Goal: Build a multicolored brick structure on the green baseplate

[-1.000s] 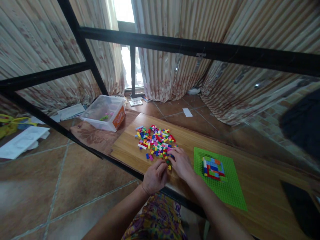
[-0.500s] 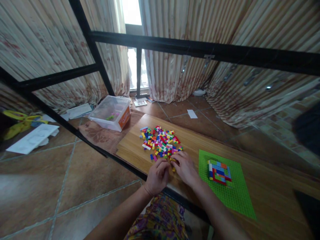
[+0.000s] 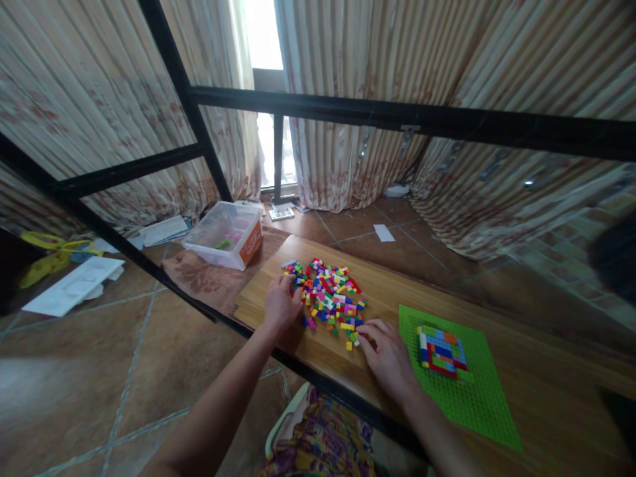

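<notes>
Small toy building bricks [image 3: 328,298] in many colours lie in a loose heap on the wooden board. At the heap's left side is my left hand [image 3: 282,305], its fingers apart and reaching in among the bricks. My right hand [image 3: 385,351] is at the heap's near right, thumb and index finger pinched on a small brick [image 3: 356,339] that looks white and green. A yellow brick [image 3: 349,346] lies just beside those fingertips. To the right, a green baseplate [image 3: 489,391] carries a flat, multicoloured brick build [image 3: 443,352].
A clear plastic box [image 3: 218,232] with an orange label and a few pieces inside stands beyond the board's left end. Black metal bars [image 3: 348,109] cross in front of curtains. A white tray [image 3: 74,285] and papers lie on the tiled floor.
My hands were close together at the heap's near edge. My left hand has moved left and away to the heap's left side; my right has shifted slightly right and nearer. The view has tilted slightly.
</notes>
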Demonstrator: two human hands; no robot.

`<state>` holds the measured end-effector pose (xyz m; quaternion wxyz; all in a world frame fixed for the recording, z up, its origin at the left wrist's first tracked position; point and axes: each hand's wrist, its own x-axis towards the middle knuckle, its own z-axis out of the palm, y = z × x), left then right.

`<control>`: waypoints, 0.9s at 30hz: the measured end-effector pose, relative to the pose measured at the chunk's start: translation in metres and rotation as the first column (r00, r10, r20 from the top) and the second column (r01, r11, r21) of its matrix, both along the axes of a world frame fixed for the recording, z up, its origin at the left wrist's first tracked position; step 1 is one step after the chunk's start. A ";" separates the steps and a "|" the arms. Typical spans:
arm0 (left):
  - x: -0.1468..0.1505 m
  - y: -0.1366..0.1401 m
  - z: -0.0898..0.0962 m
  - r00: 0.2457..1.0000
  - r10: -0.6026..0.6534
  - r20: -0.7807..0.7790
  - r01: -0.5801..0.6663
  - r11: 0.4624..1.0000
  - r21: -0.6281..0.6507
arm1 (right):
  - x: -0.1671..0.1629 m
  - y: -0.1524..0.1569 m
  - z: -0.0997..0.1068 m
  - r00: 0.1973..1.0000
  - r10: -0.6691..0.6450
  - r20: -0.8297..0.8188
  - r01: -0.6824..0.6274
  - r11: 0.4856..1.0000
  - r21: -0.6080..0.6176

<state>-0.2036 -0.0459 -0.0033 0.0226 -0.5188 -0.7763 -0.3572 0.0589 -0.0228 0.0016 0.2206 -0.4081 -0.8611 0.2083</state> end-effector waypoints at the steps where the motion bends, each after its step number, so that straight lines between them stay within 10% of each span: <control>1: 0.003 0.002 -0.001 1.000 -0.001 -0.005 0.001 1.000 -0.013 | 0.001 -0.003 0.000 1.000 0.001 -0.006 -0.001 1.000 -0.003; 11: 0.025 -0.013 -0.010 0.958 -0.279 0.071 0.278 0.960 0.022 | 0.021 -0.023 0.000 0.999 -0.012 -0.037 0.009 0.997 -0.080; 21: 0.021 0.024 0.012 0.942 -0.228 -0.246 0.187 0.966 -0.181 | 0.019 -0.033 0.010 0.996 -0.029 -0.087 0.020 0.995 -0.102; 27: 0.023 0.032 0.013 0.965 -0.185 -0.185 0.135 0.957 -0.256 | 0.028 -0.039 0.013 0.992 -0.060 -0.113 0.048 0.993 -0.110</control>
